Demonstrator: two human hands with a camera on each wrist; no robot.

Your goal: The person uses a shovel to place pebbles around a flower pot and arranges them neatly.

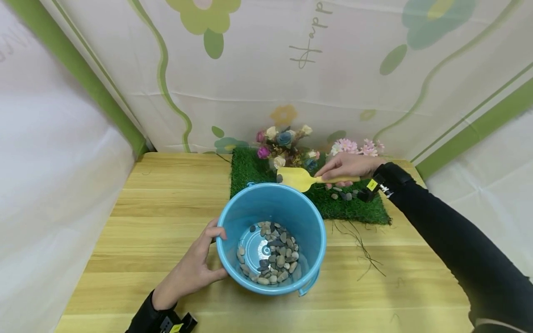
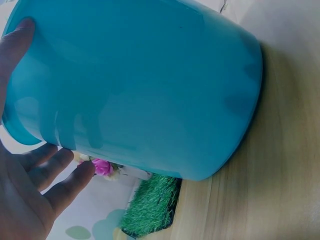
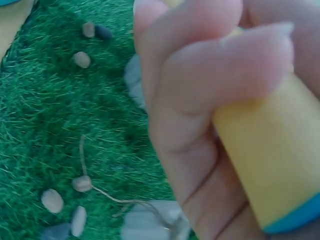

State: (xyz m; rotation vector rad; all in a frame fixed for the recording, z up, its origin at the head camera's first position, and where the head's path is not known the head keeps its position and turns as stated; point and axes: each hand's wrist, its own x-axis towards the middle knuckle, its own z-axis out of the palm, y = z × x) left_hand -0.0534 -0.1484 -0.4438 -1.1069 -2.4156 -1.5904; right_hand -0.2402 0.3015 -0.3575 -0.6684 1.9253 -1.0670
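Observation:
My left hand (image 1: 193, 273) holds the blue bucket (image 1: 270, 203) at the left side of its rim, with a finger hooked over the edge. In the left wrist view, other fingers spread along the bucket's outer wall. Many grey and tan pebbles (image 1: 283, 256) cover part of the bucket's floor. Beyond the far rim, my right hand (image 1: 350, 165) grips a yellow toy shovel (image 1: 297, 179) by its handle. One dark pebble (image 1: 279, 178) shows on the blade near its left edge. The right wrist view shows fingers curled round the yellow handle (image 3: 270, 150), which has a blue end.
A green artificial grass mat (image 1: 374, 212) lies behind the bucket, bearing mixed flowers (image 1: 285, 138), pink flowers (image 1: 345, 147) and several loose pebbles (image 3: 52, 201). Dark strands (image 1: 362, 247) lie on the wooden table (image 1: 166, 194). Patterned white cloth (image 1: 258, 78) hangs behind and at both sides.

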